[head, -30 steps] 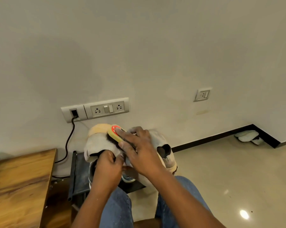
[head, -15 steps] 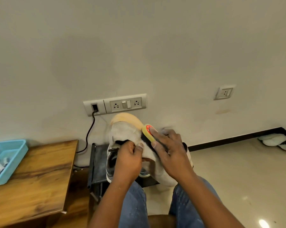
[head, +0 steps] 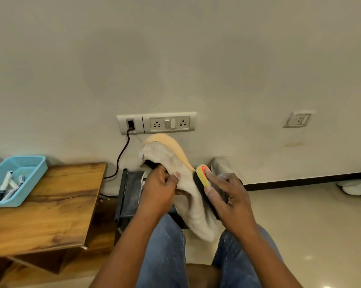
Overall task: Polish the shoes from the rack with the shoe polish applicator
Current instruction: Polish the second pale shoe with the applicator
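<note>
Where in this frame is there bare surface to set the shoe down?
Free: the wooden table right of the blue tray, and the tiled floor right of the knees, before the black skirting. Crowded: the dark rack behind the left hand, shoe and right hand.

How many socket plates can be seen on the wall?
2: a long plate behind the held shoe, cable plugged at its left end; a small plate further right.
</note>
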